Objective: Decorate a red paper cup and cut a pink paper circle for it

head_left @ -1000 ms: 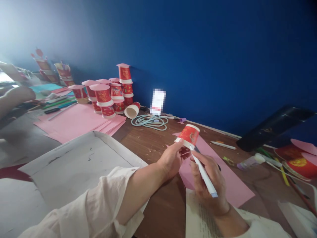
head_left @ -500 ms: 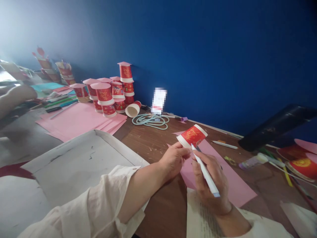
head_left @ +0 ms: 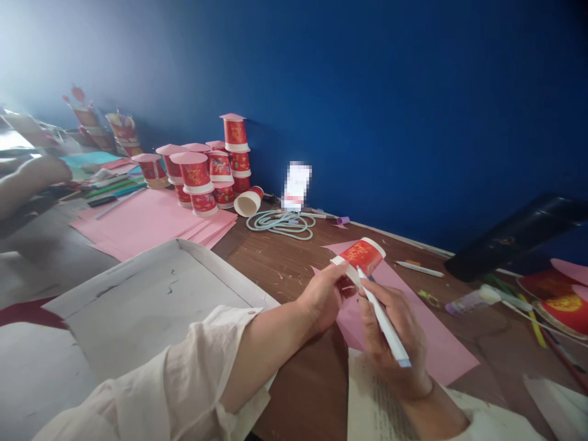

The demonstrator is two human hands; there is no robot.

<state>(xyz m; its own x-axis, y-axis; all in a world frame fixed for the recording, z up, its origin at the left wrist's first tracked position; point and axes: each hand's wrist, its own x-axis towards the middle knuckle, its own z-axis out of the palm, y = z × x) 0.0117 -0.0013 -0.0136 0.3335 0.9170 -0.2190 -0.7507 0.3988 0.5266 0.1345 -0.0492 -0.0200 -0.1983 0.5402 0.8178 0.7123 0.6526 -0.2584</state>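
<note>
A red paper cup (head_left: 364,256) with gold characters lies tilted on its side over a pink paper sheet (head_left: 441,343). My left hand (head_left: 324,297) is closed on the cup's white rim, with its thumb and fingers at the near end. In my right hand (head_left: 397,331) a white marker (head_left: 386,324) is gripped like a pen. Its tip points at the cup beside the rim; whether it touches, I cannot tell. The fingers of my right hand partly cover the cup's lower side.
Stacked red cups with pink paper discs (head_left: 190,171) stand on the left, near pink sheets (head_left: 133,220). A coiled cable (head_left: 280,226) lies before a phone (head_left: 297,184). A black bottle (head_left: 509,239) leans at right. A white tray (head_left: 169,282) sits left of my arm.
The cup has tipped a little lower, and my left fingers have shifted along its rim. The marker has stayed close to the cup. The whole view has moved slightly.
</note>
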